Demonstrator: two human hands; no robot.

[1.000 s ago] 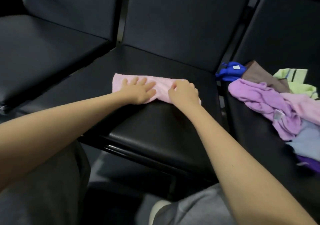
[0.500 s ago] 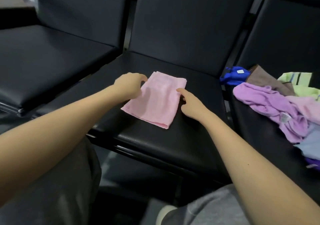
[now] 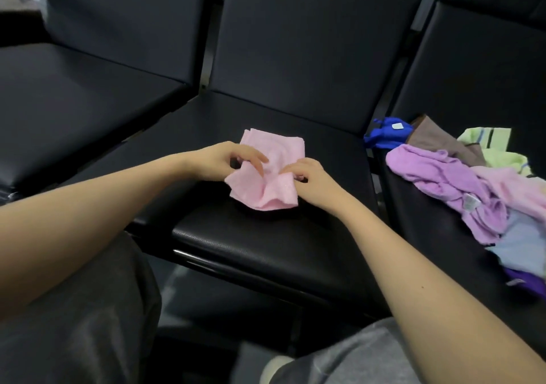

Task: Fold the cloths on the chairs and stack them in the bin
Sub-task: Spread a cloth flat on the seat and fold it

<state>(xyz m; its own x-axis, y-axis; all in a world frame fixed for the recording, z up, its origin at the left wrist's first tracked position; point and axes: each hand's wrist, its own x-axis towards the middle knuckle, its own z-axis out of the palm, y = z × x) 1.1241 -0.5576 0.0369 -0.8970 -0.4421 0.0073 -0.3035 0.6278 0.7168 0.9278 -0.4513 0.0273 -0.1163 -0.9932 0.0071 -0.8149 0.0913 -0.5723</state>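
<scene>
Pink cloth (image 3: pixel 267 173) on middle chair seat (image 3: pixel 266 241) | flat half a second ago, near edge now lifted, bunched | left hand (image 3: pixel 224 162), right hand (image 3: pixel 308 176): each grip pinches it | next fold likely starting

Small pink terry cloth (image 3: pixel 267 176) on seat of middle black padded chair (image 3: pixel 266 253), mid-seat. Left hand (image 3: pixel 218 160) grips cloth's left edge, right hand (image 3: pixel 310 176) its right edge. Heap of loose mixed-colour cloths (image 3: pixel 449 173) on right black padded chair (image 3: pixel 419 215); crumpled blue cloth (image 3: pixel 381 137) at heap's rear left corner. Left black padded chair (image 3: pixel 74 97) just beside middle one
</scene>
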